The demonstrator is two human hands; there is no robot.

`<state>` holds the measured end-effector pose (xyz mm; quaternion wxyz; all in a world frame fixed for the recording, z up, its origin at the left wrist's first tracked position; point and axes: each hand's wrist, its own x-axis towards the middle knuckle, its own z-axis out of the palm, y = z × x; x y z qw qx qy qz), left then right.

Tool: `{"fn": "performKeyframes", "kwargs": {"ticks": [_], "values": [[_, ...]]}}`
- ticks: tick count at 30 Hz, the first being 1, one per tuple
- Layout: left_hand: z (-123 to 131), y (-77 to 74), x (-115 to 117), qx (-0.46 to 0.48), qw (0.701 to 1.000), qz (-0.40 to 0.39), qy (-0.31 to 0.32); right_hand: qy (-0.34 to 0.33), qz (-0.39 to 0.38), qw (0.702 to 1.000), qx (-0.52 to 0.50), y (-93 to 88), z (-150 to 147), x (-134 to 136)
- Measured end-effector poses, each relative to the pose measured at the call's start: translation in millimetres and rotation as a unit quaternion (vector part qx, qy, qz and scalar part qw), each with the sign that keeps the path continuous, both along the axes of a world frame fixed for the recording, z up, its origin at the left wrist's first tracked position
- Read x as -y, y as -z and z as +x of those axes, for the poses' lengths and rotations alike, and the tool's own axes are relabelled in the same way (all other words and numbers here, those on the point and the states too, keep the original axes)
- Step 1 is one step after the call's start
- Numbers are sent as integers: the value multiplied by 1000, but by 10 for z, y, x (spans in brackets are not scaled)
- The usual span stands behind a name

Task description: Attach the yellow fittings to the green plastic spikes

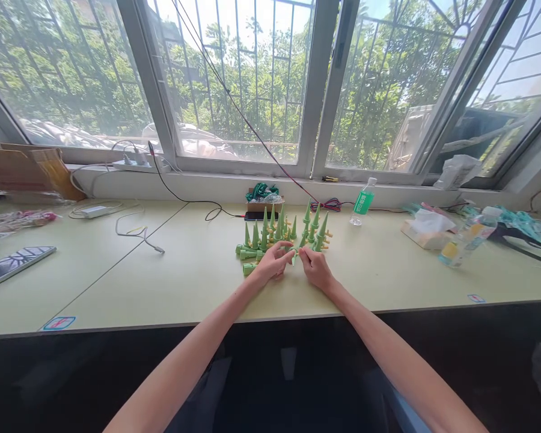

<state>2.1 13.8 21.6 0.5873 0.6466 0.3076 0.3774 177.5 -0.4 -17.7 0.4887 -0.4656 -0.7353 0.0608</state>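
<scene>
My left hand [275, 262] holds a small green cone-shaped piece [293, 258] by its fingertips, with the narrow end pointing down. Close beside it, my right hand [316, 266] is closed in a pinch at the same piece; what sits between its fingers is too small to make out. Behind both hands stand several green pointed cones [321, 232] with short yellow pegs sticking out of their sides. Left of my left hand, several green tube-like pieces [249, 269] lie on their sides.
On the pale table [198, 282] a small box of green wrappings [264, 193] and a dark phone [256, 216] lie behind the cones. A labelled bottle [363, 203], a tissue box [427, 231] and another bottle [471, 237] stand right. Cables [139, 231] and a tablet-like device [15, 266] lie left.
</scene>
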Motion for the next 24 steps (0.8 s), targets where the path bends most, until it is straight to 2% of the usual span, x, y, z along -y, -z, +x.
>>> {"fn": "performKeyframes", "kwargs": {"ticks": [9,13,20,24], "values": [[0,95,-52,-17,996,85,2,30,8,1000,-4,-2,1,-6],[30,107,-71,-18,994,104,-20,43,12,999,-8,-8,-11,1],[87,105,-81,-11,995,71,-62,63,35,997,-16,-37,-14,7],[99,76,-76,18,999,25,-40,55,40,997,-23,-40,-11,11]]}}
